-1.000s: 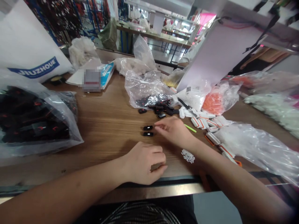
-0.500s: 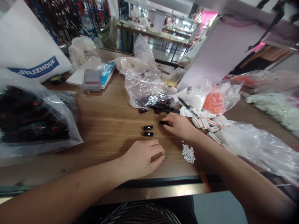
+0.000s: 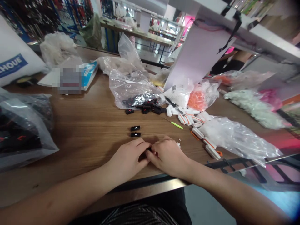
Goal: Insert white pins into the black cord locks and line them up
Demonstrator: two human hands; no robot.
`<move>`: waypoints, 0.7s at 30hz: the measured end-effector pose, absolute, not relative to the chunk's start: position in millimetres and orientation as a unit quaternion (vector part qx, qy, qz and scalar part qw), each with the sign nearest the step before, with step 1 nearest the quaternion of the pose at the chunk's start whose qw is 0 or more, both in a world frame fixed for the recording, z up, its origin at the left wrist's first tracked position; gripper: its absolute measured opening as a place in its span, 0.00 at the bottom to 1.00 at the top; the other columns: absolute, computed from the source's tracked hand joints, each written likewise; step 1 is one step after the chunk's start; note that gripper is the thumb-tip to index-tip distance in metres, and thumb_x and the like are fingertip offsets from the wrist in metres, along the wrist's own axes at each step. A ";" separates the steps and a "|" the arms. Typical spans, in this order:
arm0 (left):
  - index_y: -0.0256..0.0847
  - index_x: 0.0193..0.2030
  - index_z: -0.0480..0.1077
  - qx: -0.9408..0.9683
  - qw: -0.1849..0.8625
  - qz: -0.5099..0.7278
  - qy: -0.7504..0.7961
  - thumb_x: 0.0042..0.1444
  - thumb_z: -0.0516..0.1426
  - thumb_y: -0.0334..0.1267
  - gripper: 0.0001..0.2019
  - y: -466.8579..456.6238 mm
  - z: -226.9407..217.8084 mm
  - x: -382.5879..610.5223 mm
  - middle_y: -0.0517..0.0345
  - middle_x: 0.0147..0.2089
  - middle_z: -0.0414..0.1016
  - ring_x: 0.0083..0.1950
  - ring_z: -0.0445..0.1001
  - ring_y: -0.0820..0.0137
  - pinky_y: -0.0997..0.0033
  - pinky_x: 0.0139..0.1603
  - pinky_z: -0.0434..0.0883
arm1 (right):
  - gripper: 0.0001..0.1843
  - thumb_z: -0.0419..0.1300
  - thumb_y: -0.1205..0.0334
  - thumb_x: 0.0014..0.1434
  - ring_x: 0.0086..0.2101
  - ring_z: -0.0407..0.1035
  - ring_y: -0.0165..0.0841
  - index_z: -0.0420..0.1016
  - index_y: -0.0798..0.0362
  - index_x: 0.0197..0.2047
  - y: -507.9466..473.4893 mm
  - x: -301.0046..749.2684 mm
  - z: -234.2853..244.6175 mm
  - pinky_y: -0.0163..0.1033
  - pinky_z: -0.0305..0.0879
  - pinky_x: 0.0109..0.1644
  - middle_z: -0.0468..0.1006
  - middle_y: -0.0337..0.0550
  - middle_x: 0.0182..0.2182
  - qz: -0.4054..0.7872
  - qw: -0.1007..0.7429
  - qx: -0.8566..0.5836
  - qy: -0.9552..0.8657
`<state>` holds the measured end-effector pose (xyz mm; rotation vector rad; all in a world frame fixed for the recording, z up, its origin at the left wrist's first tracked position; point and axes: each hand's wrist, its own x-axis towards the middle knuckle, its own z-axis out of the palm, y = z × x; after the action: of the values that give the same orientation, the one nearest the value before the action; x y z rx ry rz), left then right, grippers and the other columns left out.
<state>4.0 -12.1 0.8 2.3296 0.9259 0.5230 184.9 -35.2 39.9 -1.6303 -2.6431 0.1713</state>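
Observation:
My left hand and my right hand meet over the wooden table, close to its near edge. Between their fingertips shows a small black plastic part, mostly hidden by my fingers. Two matching black clips lie side by side just beyond my hands, untouched. Farther off sit a loose heap of black clips and a single clip, beside a clear plastic bag holding more. A few white bits show by my right hand.
White parts with orange edges lie scattered right of centre, beside a large clear bag, a bag of orange pieces and a green stick. A bag of black items sits at far left. A white panel rises behind.
My right hand has come back from the black heap with a black part and met my left hand. The whole scene sits farther left in the picture, and the white bits are mostly hidden.

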 end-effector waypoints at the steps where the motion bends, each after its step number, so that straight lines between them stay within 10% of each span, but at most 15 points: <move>1: 0.40 0.49 0.71 0.871 0.288 0.196 0.347 0.56 0.59 0.28 0.13 -11.6 0.4 3.5 0.55 0.45 0.74 0.45 0.75 0.62 0.60 0.49 0.73 | 0.22 0.51 0.58 0.66 0.22 0.66 0.30 0.74 0.54 0.23 -35.3 184.0 37.8 0.42 0.58 0.40 0.76 0.41 0.21 0.058 0.019 -0.518 -0.853; 21: 0.46 0.55 0.70 0.863 0.289 0.239 0.338 0.61 0.57 0.33 0.15 -5.3 -8.1 0.9 0.58 0.49 0.78 0.49 0.75 0.65 0.61 0.50 0.72 | 0.13 0.56 0.59 0.61 0.24 0.65 0.30 0.77 0.53 0.28 -29.4 290.5 60.5 0.37 0.56 0.30 0.76 0.39 0.23 0.120 0.130 -0.671 -0.720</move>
<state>0.9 -5.3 -8.1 2.3039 0.9012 0.6377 290.5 -29.4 60.5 -1.9492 -2.0921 0.3496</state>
